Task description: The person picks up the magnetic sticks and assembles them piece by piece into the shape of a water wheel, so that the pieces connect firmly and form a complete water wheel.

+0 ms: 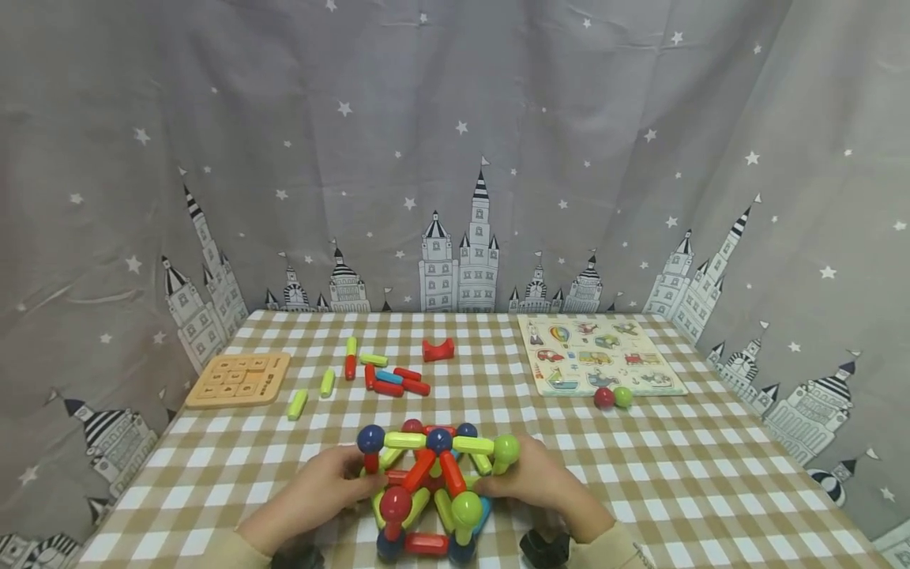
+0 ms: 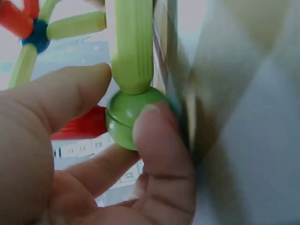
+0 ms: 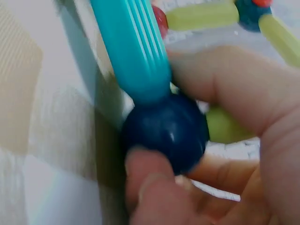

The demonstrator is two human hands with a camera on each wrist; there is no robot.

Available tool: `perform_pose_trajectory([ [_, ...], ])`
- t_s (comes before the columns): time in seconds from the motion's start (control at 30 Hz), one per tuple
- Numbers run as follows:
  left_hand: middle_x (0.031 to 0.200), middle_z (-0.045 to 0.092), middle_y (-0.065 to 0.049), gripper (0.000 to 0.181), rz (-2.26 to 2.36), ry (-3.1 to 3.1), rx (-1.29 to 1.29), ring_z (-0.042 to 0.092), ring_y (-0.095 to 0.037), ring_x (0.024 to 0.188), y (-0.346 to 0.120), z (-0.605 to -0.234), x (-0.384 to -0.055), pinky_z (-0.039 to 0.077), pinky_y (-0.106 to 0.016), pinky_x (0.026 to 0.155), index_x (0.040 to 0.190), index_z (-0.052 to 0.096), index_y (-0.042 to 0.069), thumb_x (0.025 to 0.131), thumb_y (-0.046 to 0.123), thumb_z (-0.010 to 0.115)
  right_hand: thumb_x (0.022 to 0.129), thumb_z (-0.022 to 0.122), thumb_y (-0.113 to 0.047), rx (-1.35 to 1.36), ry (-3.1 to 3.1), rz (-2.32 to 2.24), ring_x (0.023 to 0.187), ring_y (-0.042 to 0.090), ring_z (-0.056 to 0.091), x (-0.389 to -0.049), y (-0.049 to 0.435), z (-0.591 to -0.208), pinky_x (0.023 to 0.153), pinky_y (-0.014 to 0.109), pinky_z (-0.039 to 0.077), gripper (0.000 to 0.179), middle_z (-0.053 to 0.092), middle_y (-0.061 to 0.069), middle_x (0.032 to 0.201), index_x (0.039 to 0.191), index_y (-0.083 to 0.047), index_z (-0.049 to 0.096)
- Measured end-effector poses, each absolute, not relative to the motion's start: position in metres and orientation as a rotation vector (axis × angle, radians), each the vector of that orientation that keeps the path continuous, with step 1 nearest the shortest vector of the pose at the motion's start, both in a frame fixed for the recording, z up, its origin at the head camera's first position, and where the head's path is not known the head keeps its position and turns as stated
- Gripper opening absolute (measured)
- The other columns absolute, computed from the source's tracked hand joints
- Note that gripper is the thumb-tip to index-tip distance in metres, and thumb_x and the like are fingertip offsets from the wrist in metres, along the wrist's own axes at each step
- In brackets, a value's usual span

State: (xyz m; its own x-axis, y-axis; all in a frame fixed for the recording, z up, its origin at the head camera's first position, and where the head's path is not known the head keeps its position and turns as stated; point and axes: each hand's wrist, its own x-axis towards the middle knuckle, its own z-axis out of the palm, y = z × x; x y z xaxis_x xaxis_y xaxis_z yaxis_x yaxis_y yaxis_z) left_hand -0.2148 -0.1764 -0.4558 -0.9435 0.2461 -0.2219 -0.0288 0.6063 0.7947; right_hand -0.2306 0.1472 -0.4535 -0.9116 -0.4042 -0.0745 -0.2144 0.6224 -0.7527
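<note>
On the near side of the bench (image 1: 711, 474), spread with a brown-and-white checked cloth, a person has a toy frame (image 1: 452, 472) of coloured sticks and balls between both hands. From here I can't tell whether it rests fully on the cloth or is slightly raised.

The left hand (image 1: 330, 478) pinches a green ball (image 2: 126, 112) low on the frame, where a light green stick (image 2: 132, 47) and a red stick (image 2: 82, 124) meet. The right hand (image 1: 529, 474) pinches a dark blue ball (image 3: 159, 133) on the other side, joined to a turquoise stick (image 3: 133, 51).

Beyond the frame lie loose sticks (image 1: 388, 388) in red, blue and light green, several bunched together, with a curved red block (image 1: 438, 349) just to their right. Two light green sticks lie singly nearer the wooden number puzzle (image 1: 277, 367) at the left. Over at the right is a picture board (image 1: 573, 370) of vehicles and animals, a dark red ball (image 1: 604, 398) and a lime ball (image 1: 622, 397) side by side at its near edge. A grey curtain (image 1: 569, 118) printed with castles and stars hangs behind.
</note>
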Motion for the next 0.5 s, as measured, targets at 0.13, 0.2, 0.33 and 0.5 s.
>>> perform_pose_trajectory([
  [0.13, 0.079, 0.067, -0.004, 0.032, 1.235, 2.564, 0.181, 0.060, -0.020, 0.065, -0.169, -0.448, -0.223, 0.051, -0.035, 0.058, 0.103, 0.071, 0.005, 0.086, 0.029, 0.082, 0.075, 0.088, -0.029, -0.481, 2.614, -1.187, 0.055, 0.013, 0.055, -0.239, 0.147, -0.451, 0.052, 0.029, 0.048, 0.028, 0.059, -0.003, 0.065, 0.079, -0.012, 0.065],
  [0.2, 0.078, 0.066, -0.004, 0.027, 1.204, 2.590, 0.163, 0.060, -0.020, 0.064, -0.166, -0.447, -0.228, 0.050, -0.034, 0.057, 0.098, 0.070, 0.006, 0.086, 0.028, 0.082, 0.075, 0.087, -0.028, -0.478, 2.635, -1.182, 0.054, 0.013, 0.054, -0.245, 0.146, -0.452, 0.051, 0.030, 0.047, 0.028, 0.058, -0.003, 0.063, 0.076, -0.011, 0.065],
  [0.33, 0.079, 0.066, -0.002, 0.025, 1.134, 2.631, 0.072, 0.060, -0.019, 0.066, -0.162, -0.446, -0.235, 0.050, -0.033, 0.057, 0.100, 0.072, 0.008, 0.087, 0.027, 0.082, 0.075, 0.087, -0.026, -0.463, 2.654, -1.176, 0.060, 0.012, 0.052, -0.257, 0.145, -0.455, 0.057, 0.030, 0.046, 0.027, 0.057, -0.004, 0.064, 0.074, -0.012, 0.064],
  [0.5, 0.076, 0.065, -0.002, 0.024, 1.072, 2.696, 0.044, 0.058, -0.018, 0.064, -0.159, -0.445, -0.244, 0.047, -0.031, 0.057, 0.098, 0.072, 0.009, 0.087, 0.028, 0.081, 0.077, 0.086, -0.019, -0.469, 2.644, -1.219, 0.064, 0.014, 0.052, -0.269, 0.143, -0.457, 0.060, 0.031, 0.047, 0.024, 0.059, -0.003, 0.069, 0.084, -0.009, 0.065],
])
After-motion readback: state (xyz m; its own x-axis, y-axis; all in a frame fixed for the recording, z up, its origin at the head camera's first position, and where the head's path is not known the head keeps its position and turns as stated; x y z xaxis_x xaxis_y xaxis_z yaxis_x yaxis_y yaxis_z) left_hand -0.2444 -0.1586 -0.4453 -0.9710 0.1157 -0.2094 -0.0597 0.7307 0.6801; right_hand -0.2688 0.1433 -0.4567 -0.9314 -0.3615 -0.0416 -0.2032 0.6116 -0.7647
